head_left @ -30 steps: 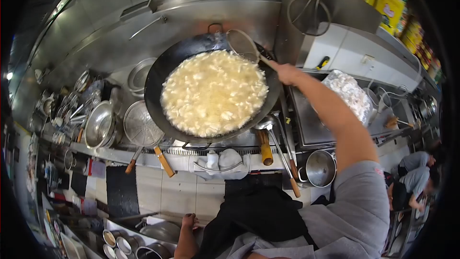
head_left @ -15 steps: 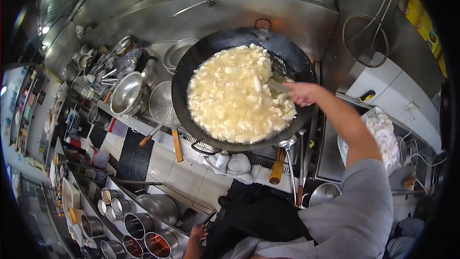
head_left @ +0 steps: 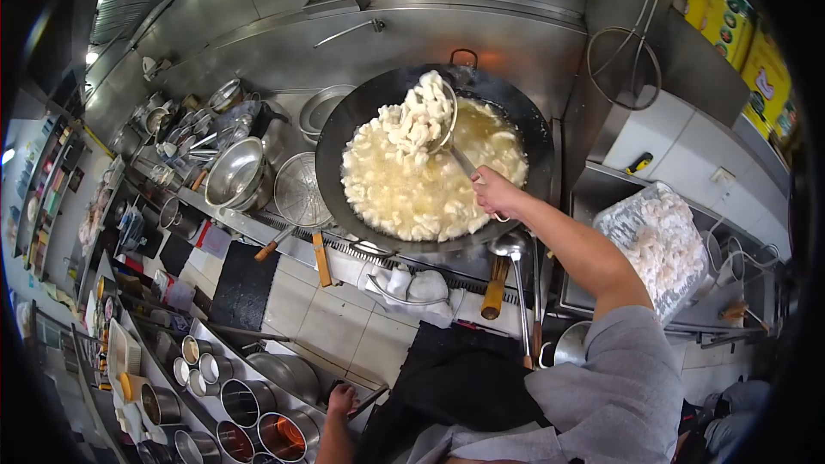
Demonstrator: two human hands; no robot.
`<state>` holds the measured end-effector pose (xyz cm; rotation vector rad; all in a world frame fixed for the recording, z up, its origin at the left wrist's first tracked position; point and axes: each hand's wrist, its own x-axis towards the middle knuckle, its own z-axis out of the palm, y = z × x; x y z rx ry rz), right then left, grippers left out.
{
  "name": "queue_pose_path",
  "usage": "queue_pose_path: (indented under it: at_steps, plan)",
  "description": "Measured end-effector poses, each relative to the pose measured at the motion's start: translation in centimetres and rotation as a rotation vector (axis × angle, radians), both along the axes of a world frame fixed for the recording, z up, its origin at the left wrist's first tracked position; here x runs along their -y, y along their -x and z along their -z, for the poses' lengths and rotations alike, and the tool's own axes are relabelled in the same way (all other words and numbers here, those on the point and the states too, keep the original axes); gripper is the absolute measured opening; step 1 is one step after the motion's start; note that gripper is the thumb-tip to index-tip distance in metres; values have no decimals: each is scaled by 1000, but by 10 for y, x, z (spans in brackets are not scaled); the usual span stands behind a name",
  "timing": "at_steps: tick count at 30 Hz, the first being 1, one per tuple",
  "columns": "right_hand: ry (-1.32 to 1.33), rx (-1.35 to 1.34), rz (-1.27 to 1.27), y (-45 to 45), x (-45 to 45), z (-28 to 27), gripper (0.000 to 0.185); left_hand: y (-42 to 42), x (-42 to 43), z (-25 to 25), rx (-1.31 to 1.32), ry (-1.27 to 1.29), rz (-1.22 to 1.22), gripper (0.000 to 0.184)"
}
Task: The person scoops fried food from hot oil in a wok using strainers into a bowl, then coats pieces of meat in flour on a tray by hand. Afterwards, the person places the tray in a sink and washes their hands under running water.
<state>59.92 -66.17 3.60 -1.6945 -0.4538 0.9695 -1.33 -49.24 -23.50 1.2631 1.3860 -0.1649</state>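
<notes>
My right hand point(head_left: 497, 192) grips the handle of a strainer point(head_left: 450, 125), raised over a big black wok point(head_left: 533, 146). Pale, lumpy pieces of food point(head_left: 421, 116) are heaped in the strainer and spill from its left side. Below, more pale pieces point(head_left: 404, 198) lie in bubbling, yellowish oil point(head_left: 481, 129), which shows at the wok's upper right. Low in the view, my left hand point(head_left: 343, 399) is at the edge of the side counter, its fingers curled. What they hold, if anything, I cannot make out.
On the right stands a lined tray of pale raw pieces point(head_left: 662, 241). A ladle point(head_left: 516, 249) leans at the wok's front, beside a yellow-handled tool point(head_left: 495, 292). Left of the wok are a wire strainer point(head_left: 301, 189) and a steel bowl point(head_left: 236, 172). Several pots point(head_left: 245, 401) stand lower left.
My right hand has drawn back and lifted the strainer out of the oil, loaded with pale pieces. My left hand has shifted slightly up and left. The view has tilted a little.
</notes>
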Motion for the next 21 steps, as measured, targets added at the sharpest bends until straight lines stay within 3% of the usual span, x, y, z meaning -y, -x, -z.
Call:
queue_pose_path:
  at_steps: [1, 3, 7, 8, 12, 14, 21]
  plan:
    - [9, 7, 12, 3, 7, -4, 24, 2, -2, 6, 30, -10, 13, 31]
    - [134, 295, -58, 13, 19, -12, 30, 11, -6, 23, 101, 35, 20, 33]
    - [56, 215, 120, 59, 13, -48, 26, 44, -17, 45, 180, 149, 124, 36]
    - [31, 154, 157, 66, 11, -52, 25, 50, -20, 52, 258, 194, 37, 38]
    - [-3, 89, 204, 97, 9, -58, 24, 39, -26, -22, 275, 211, 55, 40]
    - [-6, 54, 231, 115, 9, -59, 27, 40, -32, -39, 450, 164, 36, 41]
    - [-87, 48, 244, 161, 27, -59, 31, 41, -56, -82, 583, 131, -17, 38]
